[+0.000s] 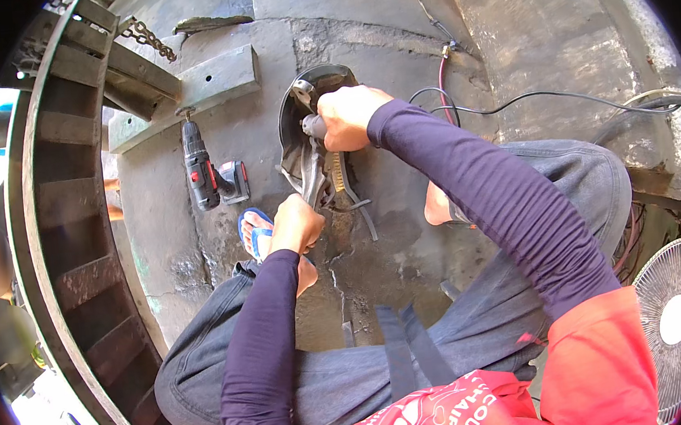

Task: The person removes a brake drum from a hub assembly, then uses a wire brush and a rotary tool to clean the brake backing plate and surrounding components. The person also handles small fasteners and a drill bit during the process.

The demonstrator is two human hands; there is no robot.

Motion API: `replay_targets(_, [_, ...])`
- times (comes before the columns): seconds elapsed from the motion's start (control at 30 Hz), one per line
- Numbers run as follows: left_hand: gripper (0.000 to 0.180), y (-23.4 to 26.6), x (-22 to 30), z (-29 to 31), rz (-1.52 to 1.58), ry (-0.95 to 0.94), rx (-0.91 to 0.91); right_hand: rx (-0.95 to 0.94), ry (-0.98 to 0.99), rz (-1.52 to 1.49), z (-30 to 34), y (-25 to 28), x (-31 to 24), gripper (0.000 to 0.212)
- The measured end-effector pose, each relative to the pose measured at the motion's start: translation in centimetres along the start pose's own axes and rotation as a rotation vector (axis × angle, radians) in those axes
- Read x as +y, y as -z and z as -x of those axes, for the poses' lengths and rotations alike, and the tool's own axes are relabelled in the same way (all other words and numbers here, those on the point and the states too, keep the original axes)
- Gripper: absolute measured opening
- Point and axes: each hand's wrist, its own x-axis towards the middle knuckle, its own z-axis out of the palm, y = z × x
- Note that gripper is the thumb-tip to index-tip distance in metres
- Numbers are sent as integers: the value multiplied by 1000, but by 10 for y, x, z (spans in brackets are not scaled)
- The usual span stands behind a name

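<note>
My right hand (352, 118) is closed round a grey cylindrical piece (314, 126), whose blunt end shows past the fingers; its kind is unclear. Lower and to the left, my left hand (297, 223) is closed on the near end of a curved silvery metal part (312, 178). That part leans against a dark, rounded, hollow shell (290, 132) standing on the concrete between my feet. Beside the metal part lies a wire brush (339, 172) with yellowish bristles, partly hidden under my right hand. A cordless drill (200, 166) rests on the floor left of the shell.
A steel ramp with rungs (73, 207) runs along the left, next to a grey metal beam (220, 81). A red hose (443, 82) and black cable (525, 106) cross at right. A fan (676, 319) stands at lower right. Another person (0, 250) is beyond the ramp.
</note>
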Motion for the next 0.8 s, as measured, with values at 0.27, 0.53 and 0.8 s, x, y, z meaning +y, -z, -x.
replay_targets(0.27, [24, -1, -2, -3, -5, -20, 8, -155, -104, -67, -14, 6, -16, 42])
replay_targets(0.53, [28, -13, -14, -19, -8, -19, 19, -51, -72, -72, -2, 22, -12, 41])
replay_targets(0.8, [28, -14, -14, -20, -6, 6, 25, -173, -101, -44, -8, 12, -24, 46])
